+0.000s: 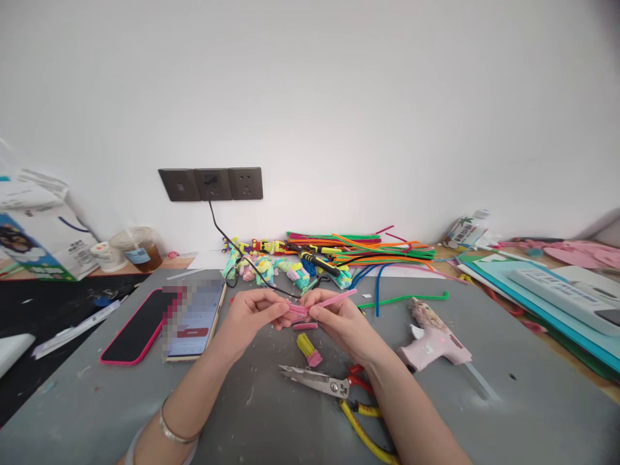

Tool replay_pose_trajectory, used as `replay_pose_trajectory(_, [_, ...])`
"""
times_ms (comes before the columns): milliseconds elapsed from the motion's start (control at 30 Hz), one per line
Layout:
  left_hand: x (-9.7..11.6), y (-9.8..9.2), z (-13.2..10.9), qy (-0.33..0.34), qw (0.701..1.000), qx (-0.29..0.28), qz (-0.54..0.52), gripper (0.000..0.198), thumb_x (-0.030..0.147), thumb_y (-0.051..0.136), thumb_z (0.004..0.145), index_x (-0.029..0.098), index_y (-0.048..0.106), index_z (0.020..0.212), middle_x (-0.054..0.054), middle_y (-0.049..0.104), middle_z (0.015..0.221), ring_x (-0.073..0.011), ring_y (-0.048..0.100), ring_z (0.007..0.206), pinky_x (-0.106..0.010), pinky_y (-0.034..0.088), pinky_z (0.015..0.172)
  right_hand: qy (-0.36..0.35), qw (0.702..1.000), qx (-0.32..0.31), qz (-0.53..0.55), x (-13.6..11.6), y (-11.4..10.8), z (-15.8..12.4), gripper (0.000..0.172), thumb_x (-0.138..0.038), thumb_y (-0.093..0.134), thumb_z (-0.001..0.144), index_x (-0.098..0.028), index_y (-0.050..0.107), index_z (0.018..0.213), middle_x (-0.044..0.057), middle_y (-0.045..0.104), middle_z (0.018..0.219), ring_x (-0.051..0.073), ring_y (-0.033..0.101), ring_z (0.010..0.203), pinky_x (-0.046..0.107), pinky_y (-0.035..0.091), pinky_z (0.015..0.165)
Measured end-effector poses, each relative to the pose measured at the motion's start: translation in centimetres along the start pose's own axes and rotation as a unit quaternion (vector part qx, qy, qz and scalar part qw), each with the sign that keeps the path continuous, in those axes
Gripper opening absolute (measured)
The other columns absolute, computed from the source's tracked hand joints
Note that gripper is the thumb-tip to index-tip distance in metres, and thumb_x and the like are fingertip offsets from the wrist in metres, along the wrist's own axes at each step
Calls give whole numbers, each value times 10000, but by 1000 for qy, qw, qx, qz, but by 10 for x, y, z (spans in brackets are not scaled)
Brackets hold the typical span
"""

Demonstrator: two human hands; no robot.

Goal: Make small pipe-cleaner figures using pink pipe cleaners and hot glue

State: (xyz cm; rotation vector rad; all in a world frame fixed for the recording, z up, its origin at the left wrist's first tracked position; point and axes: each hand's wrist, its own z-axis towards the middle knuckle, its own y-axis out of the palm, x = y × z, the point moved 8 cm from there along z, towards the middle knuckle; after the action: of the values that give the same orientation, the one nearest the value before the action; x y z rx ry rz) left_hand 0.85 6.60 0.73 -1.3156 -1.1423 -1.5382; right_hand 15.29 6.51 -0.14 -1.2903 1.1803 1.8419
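Between my two hands is a pink pipe cleaner point(339, 298), part of it folded into a short bundle at my fingertips and one straight end sticking out up to the right. My left hand point(261, 313) pinches the bundle's left side, and my right hand point(329, 314) pinches it on the right. Just below my fingers lies a short pink piece point(305, 326). A yellow bundle with a pink end point(309, 349) rests on the grey mat nearer to me. Below it are scissors point(320, 382) with red handles and a yellow-handled tool point(363, 433), partly hidden by my right forearm.
A pink glue gun point(433, 342) lies to the right. Two phones point(135, 326) point(196, 320) lie at the left. Behind my hands are colourful pipe cleaners point(378, 248) and small finished pieces point(264, 270), with a black cord point(223, 226) running from the wall socket. A drink cup point(140, 248) stands back left.
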Motion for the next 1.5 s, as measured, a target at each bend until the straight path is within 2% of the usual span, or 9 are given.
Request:
replay_pose_trajectory(300, [-1,6,-1,-23,1000,-14,14,318,436,826,724,126,754,743,-80,759,684,-154,675,588,-245,538,565,0,997,-75,-6,1,11,-4,271,-462,715,859,-204,649,807,5,526,804,169,499,769,294,408,743])
replay_pose_trajectory(500, [-4,10,-2,-45,998,-38,11,330,448,834,709,133,739,728,-64,741,642,-145,662,564,-245,541,574,20,992,-124,-22,2,20,-7,294,-484,691,871,-205,629,803,3,490,779,161,458,725,276,371,676])
replay_pose_trajectory(600, [-5,4,0,-44,998,-30,43,327,446,780,770,129,738,837,-68,738,686,-134,638,563,-243,526,569,4,998,-58,-37,2,9,-3,281,-472,711,855,-209,644,781,6,518,773,159,470,706,275,397,663])
replay_pose_trajectory(700, [-3,-7,3,-33,994,25,97,439,463,738,800,136,687,1088,-2,667,607,-101,529,462,-218,444,480,-49,996,46,-52,-4,-7,2,262,-446,777,792,-214,668,739,6,567,749,165,510,711,280,430,665])
replay_pose_trajectory(767, [-3,-8,3,-32,993,42,109,450,494,735,787,142,683,1062,42,585,574,-78,450,433,-204,372,444,-85,990,85,-69,-8,-13,3,238,-420,817,748,-220,691,718,10,598,742,174,537,726,289,440,664])
replay_pose_trajectory(867, [-8,3,2,-35,996,12,81,391,529,729,778,149,699,864,45,526,631,-61,394,472,-203,310,454,-107,986,78,-100,-10,-9,4,208,-394,832,733,-223,720,700,13,621,729,180,566,724,304,452,663])
replay_pose_trajectory(1000, [-13,12,0,-45,998,-14,52,384,531,748,761,154,678,744,36,514,667,-61,351,516,-206,257,475,-89,990,52,-100,-6,-2,4,211,-388,852,709,-217,728,710,12,649,728,182,612,721,301,477,636])
replay_pose_trajectory(1200, [-11,8,-2,-56,993,-27,96,380,519,726,786,141,711,749,26,512,641,-78,350,535,-214,259,496,-43,997,41,-48,-1,-3,3,241,-437,779,799,-212,693,791,3,677,744,160,637,674,294,520,660])
replay_pose_trajectory(1500, [-15,25,-10,-82,969,-168,164,310,419,717,815,137,714,684,-16,617,646,-128,489,606,-246,374,588,-6,1000,-17,21,5,5,2,189,-327,838,754,-202,714,822,13,716,847,144,639,737,279,515,736])
